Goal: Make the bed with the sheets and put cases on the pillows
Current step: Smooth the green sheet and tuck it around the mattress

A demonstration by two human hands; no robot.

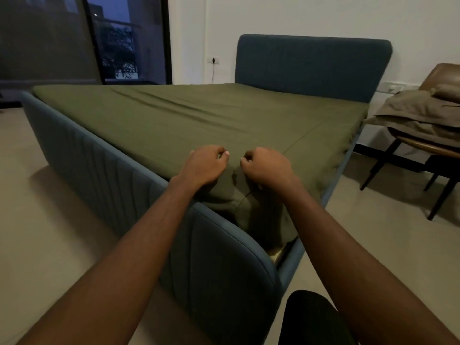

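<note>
Sheet [199,120] spread; your left hand [202,165] and right hand [267,168] pinch its 6 o'clock corner; 3 o'clock bedding [418,113] waits.

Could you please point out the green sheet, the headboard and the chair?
green sheet [199,115], head view, its flat middle.
headboard [311,63], head view, centre of its blue padding.
chair [443,75], head view, its brown backrest.

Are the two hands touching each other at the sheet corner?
Apart. Head view shows a strip of green sheet between the left hand and right hand, both curled on the fabric.
</note>
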